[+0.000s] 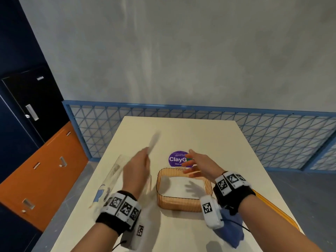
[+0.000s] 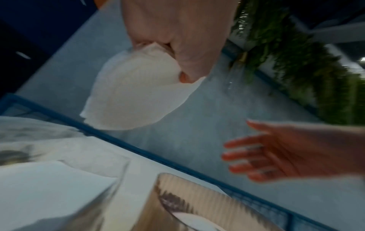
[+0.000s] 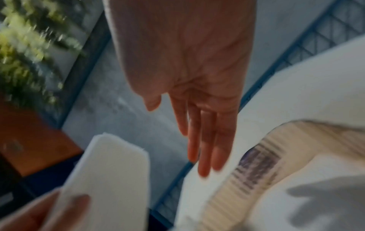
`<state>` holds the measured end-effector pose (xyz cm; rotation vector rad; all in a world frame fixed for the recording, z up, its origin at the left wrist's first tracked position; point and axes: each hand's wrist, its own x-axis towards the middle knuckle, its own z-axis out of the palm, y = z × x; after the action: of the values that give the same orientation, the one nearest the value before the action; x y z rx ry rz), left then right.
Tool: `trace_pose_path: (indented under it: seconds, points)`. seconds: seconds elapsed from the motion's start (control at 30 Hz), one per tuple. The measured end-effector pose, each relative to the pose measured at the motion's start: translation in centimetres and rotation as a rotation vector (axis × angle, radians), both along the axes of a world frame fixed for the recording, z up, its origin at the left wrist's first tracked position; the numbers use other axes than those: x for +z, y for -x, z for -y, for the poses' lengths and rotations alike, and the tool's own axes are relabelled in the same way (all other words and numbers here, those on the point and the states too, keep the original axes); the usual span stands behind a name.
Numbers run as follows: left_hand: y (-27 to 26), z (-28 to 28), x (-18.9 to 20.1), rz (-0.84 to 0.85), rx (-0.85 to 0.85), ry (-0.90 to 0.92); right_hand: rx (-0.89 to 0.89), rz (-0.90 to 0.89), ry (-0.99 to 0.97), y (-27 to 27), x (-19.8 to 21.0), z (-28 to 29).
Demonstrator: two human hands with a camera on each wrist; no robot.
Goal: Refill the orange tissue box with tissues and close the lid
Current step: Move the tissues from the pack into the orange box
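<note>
The orange tissue box (image 1: 183, 204) stands open on the white table (image 1: 236, 151), with white tissues (image 1: 181, 188) lying inside it; its ribbed wall (image 3: 227, 203) shows in the right wrist view. My left hand (image 1: 138, 170) is raised left of the box and pinches a small stack of white tissues (image 1: 153, 140) (image 2: 134, 93) (image 3: 110, 179). My right hand (image 1: 196, 164) (image 3: 199, 125) hovers open above the box's far edge with straight fingers (image 2: 247, 156), holding nothing. The orange lid (image 1: 283, 215) lies under my right forearm at the table's right edge.
A clear plastic tissue wrapper (image 1: 114, 177) lies on the table to the left of the box. A purple round sticker (image 1: 179, 159) sits behind the box. A blue mesh railing (image 1: 272, 131) runs past the table's far end. Orange cabinets (image 1: 45, 171) stand at the left.
</note>
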<state>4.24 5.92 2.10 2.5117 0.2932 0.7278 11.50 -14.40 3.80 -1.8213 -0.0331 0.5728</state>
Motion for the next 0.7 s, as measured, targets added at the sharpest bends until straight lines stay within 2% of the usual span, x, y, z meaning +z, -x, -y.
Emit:
trace_pose_path:
  seconds: [0.07,0.13,0.2,0.27,0.33,0.4,0.5,0.63,0.7]
  points:
    - [0.4,1.9,-0.4,0.069,-0.182,-0.051,0.017,-0.232,-0.221,0.0,1.8,-1.0]
    - [0.6,3.1,-1.5,0.093,-0.363,-0.123,0.028,-0.269,-0.286,-0.2,3.0,-1.2]
    - [0.5,3.8,-2.8,0.073,-0.495,-0.164,0.021,-0.209,-0.192,-0.4,3.6,-1.0]
    - [0.4,4.0,-3.8,0.041,-0.584,-0.206,0.046,-0.105,0.000,-0.7,3.8,-0.5]
    - [0.7,4.1,-4.4,0.007,-0.563,-0.147,0.093,0.072,0.220,-1.1,4.0,0.3]
    - [1.0,4.3,-4.6,-0.038,-0.468,0.127,0.129,0.235,0.347,-1.1,4.4,0.9]
    - [0.6,4.6,-4.3,-0.053,-0.275,0.563,0.159,0.371,0.347,-0.7,5.1,1.7]
    - [-0.9,4.3,-3.1,-0.190,-0.218,1.158,0.130,0.403,0.179,-0.5,4.6,2.5]
    - [-1.4,4.0,-2.5,-0.195,-0.257,1.288,0.071,0.357,0.052,-0.4,3.6,2.9]
